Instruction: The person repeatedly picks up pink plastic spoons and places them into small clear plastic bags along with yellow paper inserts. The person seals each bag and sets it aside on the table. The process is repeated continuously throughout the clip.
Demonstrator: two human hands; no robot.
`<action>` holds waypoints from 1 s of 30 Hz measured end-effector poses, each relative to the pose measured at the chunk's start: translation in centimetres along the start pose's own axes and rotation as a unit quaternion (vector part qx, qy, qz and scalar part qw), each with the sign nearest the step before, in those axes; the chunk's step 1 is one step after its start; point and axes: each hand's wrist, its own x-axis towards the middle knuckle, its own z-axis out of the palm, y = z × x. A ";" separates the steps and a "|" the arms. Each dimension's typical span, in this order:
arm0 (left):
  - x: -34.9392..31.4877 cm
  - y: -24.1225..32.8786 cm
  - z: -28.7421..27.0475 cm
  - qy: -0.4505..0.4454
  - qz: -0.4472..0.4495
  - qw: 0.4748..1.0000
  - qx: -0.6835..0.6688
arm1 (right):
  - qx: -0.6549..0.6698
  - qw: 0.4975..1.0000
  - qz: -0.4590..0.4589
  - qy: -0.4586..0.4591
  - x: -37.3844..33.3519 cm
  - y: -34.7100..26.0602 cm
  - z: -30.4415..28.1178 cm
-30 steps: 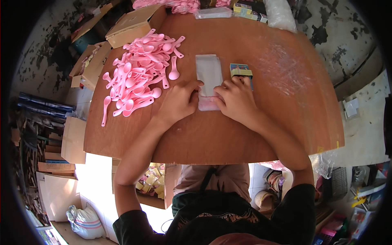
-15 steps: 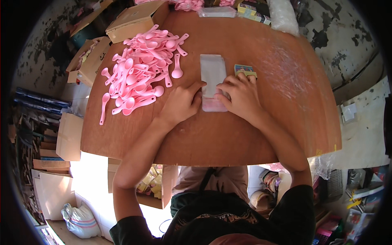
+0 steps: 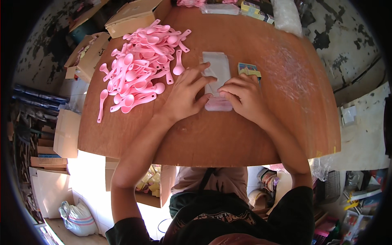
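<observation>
Peeling, dark-blotched walls (image 3: 343, 53) stand beyond both hands, over a brown wooden table (image 3: 204, 141). Spread fingers leave the left hand (image 3: 188, 93) loosely open at the left edge of the clear plastic bags (image 3: 219, 69), between the hands. The right hand (image 3: 247, 96) curls, thumb near forefinger; its hold cannot be told. Just beyond it lie printed cards (image 3: 248, 68); nearer the body, lettering crosses a dark shirt (image 3: 192, 214).

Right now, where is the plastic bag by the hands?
In the head view, the plastic bag lies around the middle of the wooden table, between the left hand and the right hand, with the pink spoons to its left.
</observation>
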 end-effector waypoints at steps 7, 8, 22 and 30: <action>-0.7 -0.3 0.4 -0.082 -0.195 0.929 -0.303 | -0.018 0.991 0.081 -0.109 1.1 1.9 -7.2; -0.7 -0.3 0.5 -0.081 -0.254 0.890 -0.369 | -0.067 0.976 0.115 -0.173 0.9 2.2 -7.9; 0.0 -0.9 -0.1 -0.061 -0.309 0.860 -0.402 | -0.078 0.986 0.048 -0.140 -1.7 4.4 -6.9; -0.2 -0.5 -0.3 -0.077 -0.393 0.817 -0.413 | 0.086 0.982 0.154 0.067 -0.6 2.7 -8.6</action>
